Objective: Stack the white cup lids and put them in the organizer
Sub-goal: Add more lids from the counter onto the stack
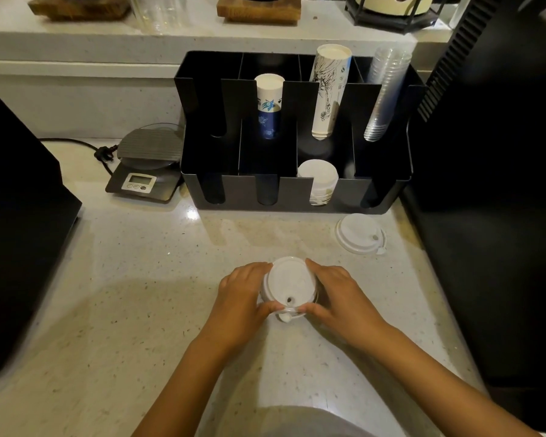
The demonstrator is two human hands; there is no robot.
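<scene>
A stack of white cup lids [290, 283] stands on the speckled counter in front of me. My left hand [245, 294] grips its left side and my right hand [334, 294] grips its right side, thumbs meeting near the sip hole. One more white lid [358, 234] lies flat on the counter to the right, just in front of the black organizer [240, 190]. A pile of white lids [318, 179] sits in the organizer's third front slot; its other front slots look dark, contents unseen.
The organizer's back row holds a stack of blue-and-white paper cups [268, 104], a taller stack of white printed cups [330, 89] and clear plastic cups [383, 96]. A kitchen scale [147, 165] with a cord stands left of it. Large black machines flank both sides.
</scene>
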